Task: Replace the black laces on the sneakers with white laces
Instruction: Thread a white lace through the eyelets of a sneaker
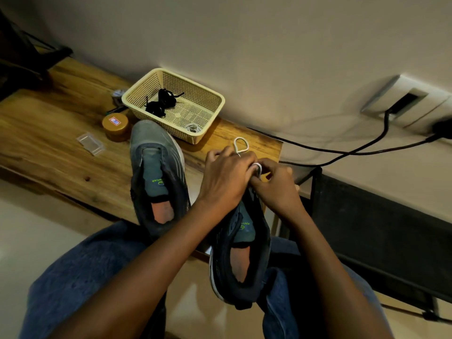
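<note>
The wooden bench (49, 123) runs from 9 o'clock toward 3 o'clock, its right end stopping at a square corner just beyond the hands, with a bare stretch of top at 9 o'clock and pale wall close behind its far edge. A dark mesh-fronted frame (367, 228) stands at 4 o'clock, just past that corner. The person's knees in blue jeans (80, 270) fill 6 to 8 o'clock, under the bench's near edge. The left sneaker (156, 177), grey and unlaced, lies on the bench at centre, toe toward 12 o'clock, heel overhanging the near edge. The right sneaker (242, 253) sits at 5 o'clock off the bench, resting on the lap, its toe end hidden under the hands. A cream mesh basket (208, 118) sits at 12 o'clock near the wall, toe of the left sneaker just beside it, and holds the bundled black laces (161, 101). The left hand (225, 177) and right hand (276, 187) meet over the right sneaker's front, each with fingers curled and pinching the white lace (241, 144), whose loop stands up above the left hand's knuckles. A round brown jar (115, 126) and a clear plastic case (90, 143) lie at 10 o'clock. Black cables (354, 150) trail from the wall at 2 o'clock.
</note>
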Action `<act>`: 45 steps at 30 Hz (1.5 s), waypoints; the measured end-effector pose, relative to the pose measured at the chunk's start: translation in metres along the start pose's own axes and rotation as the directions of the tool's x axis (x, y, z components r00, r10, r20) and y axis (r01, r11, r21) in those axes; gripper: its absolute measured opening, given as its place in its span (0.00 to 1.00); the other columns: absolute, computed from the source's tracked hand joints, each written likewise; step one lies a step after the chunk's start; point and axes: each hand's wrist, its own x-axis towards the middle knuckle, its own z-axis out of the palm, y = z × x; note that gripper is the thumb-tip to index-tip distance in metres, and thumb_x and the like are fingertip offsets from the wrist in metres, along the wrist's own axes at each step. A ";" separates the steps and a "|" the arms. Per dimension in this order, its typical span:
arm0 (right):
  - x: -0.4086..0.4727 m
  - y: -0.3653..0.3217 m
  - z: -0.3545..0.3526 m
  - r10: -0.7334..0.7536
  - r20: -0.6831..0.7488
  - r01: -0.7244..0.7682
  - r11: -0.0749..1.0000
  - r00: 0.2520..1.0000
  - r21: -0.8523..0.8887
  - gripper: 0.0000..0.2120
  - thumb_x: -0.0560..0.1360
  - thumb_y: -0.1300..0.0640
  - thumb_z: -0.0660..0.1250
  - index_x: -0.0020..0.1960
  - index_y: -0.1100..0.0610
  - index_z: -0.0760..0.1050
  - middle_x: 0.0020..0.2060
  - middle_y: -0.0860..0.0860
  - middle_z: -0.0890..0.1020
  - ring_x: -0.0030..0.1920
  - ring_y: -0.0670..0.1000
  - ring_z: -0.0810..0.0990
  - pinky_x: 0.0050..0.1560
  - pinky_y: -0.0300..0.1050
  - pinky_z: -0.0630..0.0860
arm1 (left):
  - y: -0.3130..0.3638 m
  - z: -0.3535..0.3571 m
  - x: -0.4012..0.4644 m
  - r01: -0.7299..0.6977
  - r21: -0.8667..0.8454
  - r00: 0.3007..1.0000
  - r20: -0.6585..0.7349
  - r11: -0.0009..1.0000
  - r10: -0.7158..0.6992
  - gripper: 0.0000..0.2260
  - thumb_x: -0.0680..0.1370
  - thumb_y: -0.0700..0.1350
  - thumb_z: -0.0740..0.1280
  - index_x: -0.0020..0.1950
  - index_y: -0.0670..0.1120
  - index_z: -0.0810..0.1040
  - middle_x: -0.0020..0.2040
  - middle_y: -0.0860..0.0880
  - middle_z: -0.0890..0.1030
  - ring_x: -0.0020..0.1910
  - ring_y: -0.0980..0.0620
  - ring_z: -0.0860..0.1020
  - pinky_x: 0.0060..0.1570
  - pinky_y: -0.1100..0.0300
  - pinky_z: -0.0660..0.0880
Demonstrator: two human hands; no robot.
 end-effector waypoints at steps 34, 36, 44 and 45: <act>0.001 0.007 -0.034 0.159 -0.486 -0.271 0.947 0.859 -0.170 0.16 0.75 0.62 0.64 0.61 0.50 0.74 0.57 0.50 0.76 0.64 0.54 0.65 0.54 0.49 0.56 | -0.018 -0.010 0.007 0.109 -0.145 0.994 0.021 0.983 -0.107 0.11 0.82 0.51 0.56 0.51 0.53 0.78 0.52 0.54 0.80 0.54 0.51 0.74 0.51 0.55 0.61; -0.003 -0.003 -0.029 0.027 -0.287 -0.083 0.979 0.957 -0.186 0.25 0.74 0.62 0.65 0.69 0.48 0.67 0.62 0.48 0.73 0.65 0.52 0.63 0.57 0.48 0.58 | -0.015 -0.010 0.006 0.090 -0.159 0.996 0.040 0.983 -0.085 0.11 0.82 0.51 0.57 0.54 0.51 0.78 0.53 0.52 0.80 0.54 0.49 0.75 0.53 0.52 0.67; 0.002 -0.003 -0.031 -0.078 -0.315 -0.037 0.939 0.946 -0.343 0.07 0.78 0.54 0.65 0.50 0.50 0.81 0.45 0.50 0.82 0.57 0.53 0.74 0.56 0.52 0.59 | -0.013 -0.018 0.001 0.093 -0.204 0.995 0.036 0.974 -0.088 0.11 0.81 0.50 0.61 0.53 0.49 0.82 0.49 0.49 0.80 0.47 0.47 0.77 0.44 0.53 0.72; 0.002 -0.001 -0.032 -0.034 -0.298 -0.075 0.935 0.954 -0.347 0.06 0.77 0.54 0.65 0.50 0.51 0.82 0.45 0.51 0.82 0.57 0.54 0.74 0.57 0.53 0.59 | -0.013 -0.019 -0.001 0.107 -0.219 0.994 0.032 0.970 -0.102 0.11 0.81 0.50 0.61 0.53 0.49 0.82 0.49 0.49 0.80 0.47 0.47 0.77 0.42 0.54 0.72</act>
